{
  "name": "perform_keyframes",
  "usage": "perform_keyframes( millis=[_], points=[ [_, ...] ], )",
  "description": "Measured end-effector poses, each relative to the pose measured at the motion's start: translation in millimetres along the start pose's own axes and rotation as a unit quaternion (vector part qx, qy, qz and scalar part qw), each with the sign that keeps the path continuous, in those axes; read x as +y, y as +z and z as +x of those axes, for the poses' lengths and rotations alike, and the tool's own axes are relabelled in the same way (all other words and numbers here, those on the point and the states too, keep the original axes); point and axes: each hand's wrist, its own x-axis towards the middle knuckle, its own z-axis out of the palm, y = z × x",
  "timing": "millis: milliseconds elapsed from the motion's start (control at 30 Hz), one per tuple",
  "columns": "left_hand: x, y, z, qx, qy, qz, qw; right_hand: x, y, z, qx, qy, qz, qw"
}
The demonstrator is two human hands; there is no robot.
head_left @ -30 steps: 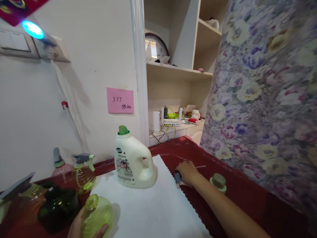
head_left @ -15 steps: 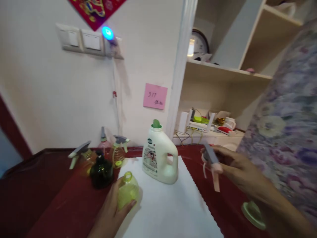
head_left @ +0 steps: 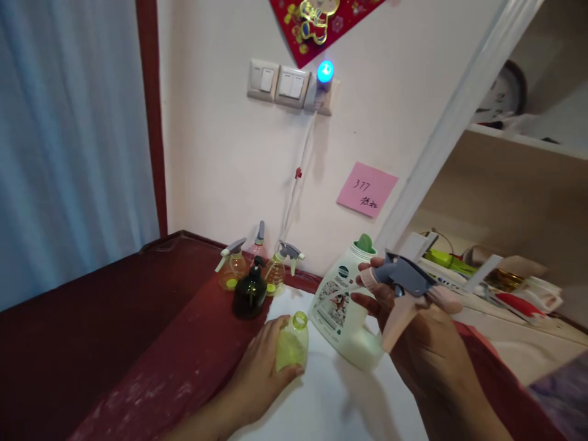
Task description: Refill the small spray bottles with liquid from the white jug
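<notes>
My left hand [head_left: 257, 373] is closed around a small translucent yellow-green bottle [head_left: 293, 350] with an open neck, upright on white paper [head_left: 316, 404]. My right hand [head_left: 427, 343] grips a grey and pale pink trigger spray head [head_left: 407, 277], raised and tilted, its screw collar pointing left. A thin pale tube seems to run from the collar. Behind the spray head stands a large pale detergent jug [head_left: 328, 300] with a green spout in its uncapped neck; my right hand partly covers it.
Left of the paper stand a dark pump bottle [head_left: 249, 297] and several spray bottles, including an amber one [head_left: 275, 274]. A white cable [head_left: 294, 196] hangs from the wall socket. A cluttered shelf [head_left: 487, 294] is at right; a blue curtain [head_left: 68, 141] hangs at far left.
The view has swung left. My right hand has brought the spray head left, from beyond the jug to in front of it, turning its collar leftward. My left hand still holds the bottle.
</notes>
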Motion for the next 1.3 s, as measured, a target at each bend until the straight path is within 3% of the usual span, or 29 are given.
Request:
perform_keyframes(
  millis=[267, 467, 633, 1067, 1300],
  points=[
    [1.4, -0.4, -1.4, 0.0, 0.007, -0.008, 1.0, 23.7, 13.0, 0.5, -0.02, 0.027, -0.039, 0.999],
    [1.4, -0.2, -1.5, 0.006, 0.031, -0.012, 0.999, 71.6, 24.2, -16.5, -0.083, 0.071, -0.089, 0.99],
    [4.4, -0.2, -2.1, -0.002, 0.022, -0.01, 1.0, 103.0, 19.2, -23.6, -0.095, 0.073, -0.132, 0.984],
    [6.6, -1.7, -4.8, -0.005, 0.014, -0.012, 1.0, 113.4, 19.8, -31.7, -0.078, 0.118, -0.133, 0.981],
    [2.9, -2.4, -3.8, -0.011, 0.015, -0.02, 1.0, 125.9, 20.4, -32.2, -0.051, 0.064, -0.19, 0.978]
  ],
)
